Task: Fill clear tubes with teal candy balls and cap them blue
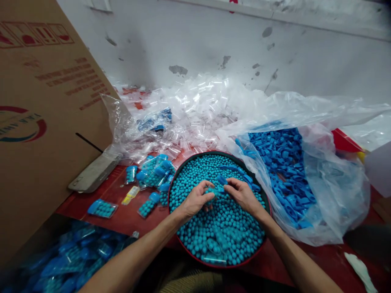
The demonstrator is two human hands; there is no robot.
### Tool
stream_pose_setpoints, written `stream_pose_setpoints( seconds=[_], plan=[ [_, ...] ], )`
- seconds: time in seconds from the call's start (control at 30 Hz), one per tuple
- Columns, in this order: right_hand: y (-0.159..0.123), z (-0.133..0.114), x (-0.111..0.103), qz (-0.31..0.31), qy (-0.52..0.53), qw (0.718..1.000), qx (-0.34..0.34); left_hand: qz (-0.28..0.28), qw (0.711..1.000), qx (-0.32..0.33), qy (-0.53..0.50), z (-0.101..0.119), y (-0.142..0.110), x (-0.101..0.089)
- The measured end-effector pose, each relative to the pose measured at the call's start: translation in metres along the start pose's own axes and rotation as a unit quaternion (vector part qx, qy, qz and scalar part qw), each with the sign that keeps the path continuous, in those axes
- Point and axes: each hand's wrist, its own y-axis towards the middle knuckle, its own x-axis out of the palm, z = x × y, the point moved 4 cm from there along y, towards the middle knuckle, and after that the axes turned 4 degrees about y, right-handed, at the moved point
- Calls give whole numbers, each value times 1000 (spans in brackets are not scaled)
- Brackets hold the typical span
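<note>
So on the far left we've got a big cardboard box (55, 93), and near it a heap of filled packs (73, 256), down low, probably so they stay off the work spot. A few more bead-filled packs (102, 208) lie on the red table (125, 213), left of the tub. Far behind, we see loose clear containers (207, 101) piled against the wall, likely to keep the near side free. In the middle is the round tub (270, 203) of turquoise beads (189, 175). Over it, the left hand (195, 199) looks to be pinching a see-through container (211, 192), we'd guess so strays drop back in. Just right of that, the right hand (242, 195) has thumb and finger pinched on a blue cap (222, 180). Right of the tub, we've got an open plastic bag (332, 183) of blue caps (281, 175), handy for the right hand.
</note>
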Motion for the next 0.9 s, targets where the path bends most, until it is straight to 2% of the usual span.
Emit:
stream_pose_setpoints(
  seconds=[0.07, 0.13, 0.23, 0.3, 0.37, 0.47, 0.57, 0.73, 0.9],
  plan=[
    [-6, -9, 0, 27, -125, 989, -70, -5, 1000, 2, -15, 0, 0, 0],
    [-12, -15, 4, 48, -240, 963, -110, -11, 1000, 5, -19, -1, 0, 0],
    [-20, -17, 15, 30, -335, 931, -144, -14, 1000, 16, -15, -4, 1, -1],
    [-25, -17, 20, 10, -336, 926, -175, -4, 1000, 25, -6, -4, 1, -1],
    [-27, -17, 21, -1, -302, 935, -188, -1, 1000, 29, 3, -4, 0, -1],
    [-28, -18, 18, 5, -234, 956, -176, -11, 999, 32, 2, 0, -3, 1],
    [-28, -22, 17, 20, -188, 966, -174, -16, 999, 42, -8, 4, -5, 4],
    [-27, -23, 18, 41, -209, 962, -171, -16, 999, 51, -8, 5, -5, 4],
    [-27, -23, 15, 23, -171, 966, -195, -57, 996, 53, -36, 1, -5, 4]
  ],
)
